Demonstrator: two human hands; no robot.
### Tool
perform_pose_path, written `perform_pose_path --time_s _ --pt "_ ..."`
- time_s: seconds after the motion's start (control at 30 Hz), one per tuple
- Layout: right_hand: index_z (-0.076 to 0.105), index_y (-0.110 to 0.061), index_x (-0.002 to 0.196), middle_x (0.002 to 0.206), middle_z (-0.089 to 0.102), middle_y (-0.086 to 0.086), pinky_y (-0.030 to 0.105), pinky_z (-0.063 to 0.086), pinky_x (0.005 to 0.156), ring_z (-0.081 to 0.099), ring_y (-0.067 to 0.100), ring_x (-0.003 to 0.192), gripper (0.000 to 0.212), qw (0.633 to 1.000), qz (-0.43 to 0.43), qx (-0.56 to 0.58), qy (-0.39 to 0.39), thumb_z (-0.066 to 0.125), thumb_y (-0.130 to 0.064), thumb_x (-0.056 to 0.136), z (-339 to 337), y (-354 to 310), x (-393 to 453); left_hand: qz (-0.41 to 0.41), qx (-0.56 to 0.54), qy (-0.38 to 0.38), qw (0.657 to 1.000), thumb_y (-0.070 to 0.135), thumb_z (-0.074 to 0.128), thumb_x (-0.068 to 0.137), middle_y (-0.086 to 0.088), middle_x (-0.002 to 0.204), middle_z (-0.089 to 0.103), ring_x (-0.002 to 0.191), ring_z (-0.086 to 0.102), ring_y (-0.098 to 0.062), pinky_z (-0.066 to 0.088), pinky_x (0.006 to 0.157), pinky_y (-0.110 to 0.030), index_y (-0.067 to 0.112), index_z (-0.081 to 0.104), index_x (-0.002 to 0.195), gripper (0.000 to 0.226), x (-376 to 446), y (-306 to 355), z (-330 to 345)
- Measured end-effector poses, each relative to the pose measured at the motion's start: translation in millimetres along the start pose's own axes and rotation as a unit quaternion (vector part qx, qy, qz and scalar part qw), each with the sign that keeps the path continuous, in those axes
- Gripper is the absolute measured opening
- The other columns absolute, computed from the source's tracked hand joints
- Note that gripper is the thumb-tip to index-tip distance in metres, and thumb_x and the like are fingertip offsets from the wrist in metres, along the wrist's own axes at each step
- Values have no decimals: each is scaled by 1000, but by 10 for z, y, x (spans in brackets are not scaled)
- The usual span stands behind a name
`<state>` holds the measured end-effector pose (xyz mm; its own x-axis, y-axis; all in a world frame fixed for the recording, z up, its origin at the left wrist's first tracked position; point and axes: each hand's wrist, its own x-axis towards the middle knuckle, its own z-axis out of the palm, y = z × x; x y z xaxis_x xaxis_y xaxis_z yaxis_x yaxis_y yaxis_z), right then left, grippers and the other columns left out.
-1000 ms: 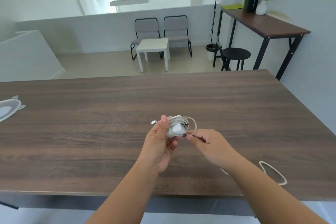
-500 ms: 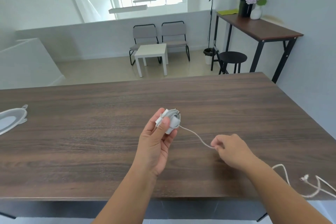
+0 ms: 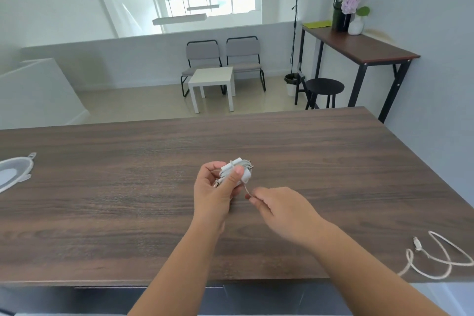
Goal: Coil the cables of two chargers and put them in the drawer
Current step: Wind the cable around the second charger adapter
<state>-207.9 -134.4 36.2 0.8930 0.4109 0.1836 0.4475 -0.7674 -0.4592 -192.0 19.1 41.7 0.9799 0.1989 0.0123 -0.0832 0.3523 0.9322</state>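
Note:
My left hand [image 3: 216,191] holds a white charger [image 3: 237,170] just above the middle of the dark wooden table [image 3: 128,187], thumb pressed on its front; its white cable is wound around the block. My right hand [image 3: 279,209] pinches the short free stretch of that cable [image 3: 246,190] just right of and below the charger. Loose white cable [image 3: 436,256] with a plug on its end lies in loops near the table's front right corner. No drawer is recognisable in view.
A flat white and grey round object [image 3: 12,174] lies at the table's left edge. Beyond the table are a small white side table [image 3: 213,77], two grey chairs, a black stool [image 3: 324,86] and a tall desk [image 3: 359,46] on the right.
My right hand has come back in from the right, close to the charger, and the free stretch of cable between the hands is now much shorter. The view has tilted down slightly.

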Motion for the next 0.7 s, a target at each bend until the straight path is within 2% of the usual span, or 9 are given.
perform_pose_path --time_s 0.07,0.17,0.27,0.33,0.47,0.53,0.6,0.63,0.7 --pt "55 -19 98 98 67 8 39 47 73 61 32 93 25 995 -39 -91 -17 35 -35 100 -98 -103 22 27 107 7 994 28 85 63 -6 86 66 66 65 -12 53 57 -24 13 60 94 43 -28 -107 -5" --pt "58 -20 100 103 67 6 35 42 73 60 28 95 25 990 -63 -122 -36 38 -34 100 -334 -150 54 68 201 -33 977 31 85 71 -3 86 72 70 64 -14 52 63 -25 25 68 95 30 -62 -189 -55" --pt "60 -24 90 84 65 0 31 36 65 53 19 77 23 993 -47 -84 -67 43 -36 99 -563 -96 72 97 230 -78 965 35 74 80 2 85 73 68 60 -7 48 63 -18 30 69 103 25 -136 -147 -52" --pt "56 -25 77 70 59 -5 32 39 61 52 16 67 24 995 -33 -42 -89 47 -36 97 -675 -52 79 113 225 -124 960 35 70 81 7 85 73 69 61 -4 49 66 -18 27 69 107 28 -202 -104 -33" --pt "65 -23 78 74 63 -10 30 46 69 57 8 70 21 990 -23 23 -135 54 -32 94 -861 52 118 83 209 -206 952 32 75 84 4 90 74 79 66 -11 56 74 -30 25 70 110 27 -275 -61 -72" --pt "67 -27 77 76 64 -7 30 46 69 57 13 70 21 988 -6 63 -138 56 -34 94 -934 135 153 76 205 -245 945 30 76 82 -1 95 74 84 65 -19 57 79 -39 23 70 109 28 -292 -13 -86" --pt "69 -24 79 74 64 -7 23 43 68 55 9 67 22 984 -5 125 -129 56 -31 96 -967 148 150 67 166 -258 949 18 74 82 2 96 72 87 64 -15 56 80 -34 16 69 109 28 -296 57 -87" --pt "69 -17 80 68 62 -13 14 39 65 52 0 62 23 979 -13 170 -113 55 -26 96 -948 137 139 64 147 -258 953 14 73 81 5 95 72 87 63 -12 55 79 -30 14 69 108 27 -294 99 -80" --pt "66 -4 80 53 57 -23 6 37 59 52 -7 53 23 966 -15 247 -76 53 -13 97 -867 145 126 53 120 -260 956 16 74 80 7 93 71 86 63 -8 53 78 -25 19 72 105 25 -289 162 -63"
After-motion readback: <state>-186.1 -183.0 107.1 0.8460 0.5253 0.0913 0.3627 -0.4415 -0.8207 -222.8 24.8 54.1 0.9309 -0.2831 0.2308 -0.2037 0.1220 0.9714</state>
